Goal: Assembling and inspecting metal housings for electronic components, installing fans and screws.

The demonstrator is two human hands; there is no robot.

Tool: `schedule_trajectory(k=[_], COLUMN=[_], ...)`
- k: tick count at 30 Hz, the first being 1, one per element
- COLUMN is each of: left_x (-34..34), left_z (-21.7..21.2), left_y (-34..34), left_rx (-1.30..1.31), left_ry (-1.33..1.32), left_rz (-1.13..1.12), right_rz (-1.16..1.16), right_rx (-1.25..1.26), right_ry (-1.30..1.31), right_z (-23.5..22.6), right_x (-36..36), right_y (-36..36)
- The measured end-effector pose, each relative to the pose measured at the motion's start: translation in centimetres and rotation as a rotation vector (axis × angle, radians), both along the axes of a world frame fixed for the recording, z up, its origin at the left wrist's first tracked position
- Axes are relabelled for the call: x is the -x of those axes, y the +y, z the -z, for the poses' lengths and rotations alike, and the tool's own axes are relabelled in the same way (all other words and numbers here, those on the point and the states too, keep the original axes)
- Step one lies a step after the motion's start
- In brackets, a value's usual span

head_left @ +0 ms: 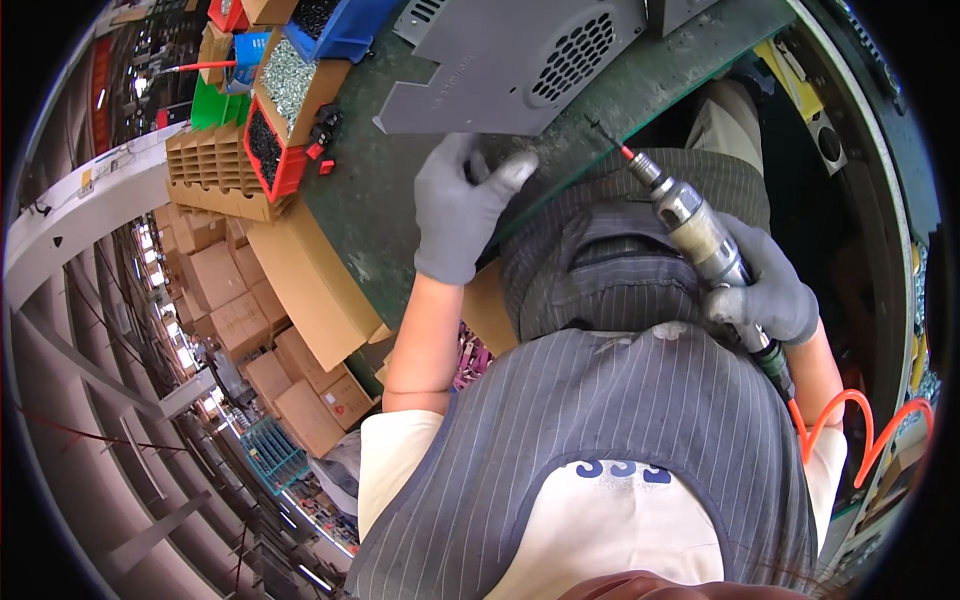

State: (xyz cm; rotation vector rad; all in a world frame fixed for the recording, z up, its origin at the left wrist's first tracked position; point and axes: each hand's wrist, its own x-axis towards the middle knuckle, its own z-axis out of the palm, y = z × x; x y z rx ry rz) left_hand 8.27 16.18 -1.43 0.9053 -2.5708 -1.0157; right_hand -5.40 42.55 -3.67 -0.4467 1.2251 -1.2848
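A grey sheet-metal panel [470,95] with a honeycomb patch of vent holes lies on the dark green work table [370,220]. My left hand [455,210], in a grey glove, is at the panel's near edge with the thumb held apart from the fingers. Its fingertips are partly blurred, and nothing shows in its grasp. My right hand [770,285], also gloved, is wrapped round an air screwdriver [700,235] with tape on its metal body. The driver's thin bit points up and left, toward the table edge, apart from the panel.
Blue bin [345,35] and red bin [265,150] of dark screws stand at the table's far left, beside a carton of silvery screws [288,85]. A cardboard divider [215,160] sits next to them. The driver's coiled orange hose [855,400] loops at right. Stacked cartons [225,285] fill the left background.
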Motion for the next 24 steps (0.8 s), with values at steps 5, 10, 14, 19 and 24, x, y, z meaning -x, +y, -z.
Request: schedule_trajectory(k=[5,10,14,19,24], left_x=[2.4,2.4,2.7,2.8,2.9], left_z=[2.7,3.4,3.1,2.5,2.1], left_y=[-0.4,-1.6,-2.6,-3.0,-3.0], left_rx=[0.236,0.313,0.416,0.473,0.486], left_ry=[0.123,0.102,0.082,-0.049,-0.075], left_rz=[0.127,0.243,0.376,0.425,0.465], right_rz=[0.051,0.020,0.033,0.034,0.018], right_rx=[0.019,0.002,0.036,0.062,0.059], right_ry=[0.023,0.050,0.019,0.039,0.050], right_z=[1.6,2.3,2.5,2.6,2.8], right_x=[-0.5,-0.5,-0.7,-0.8,-0.9], right_y=[0.1,-0.3,-1.0,-1.6,-2.0])
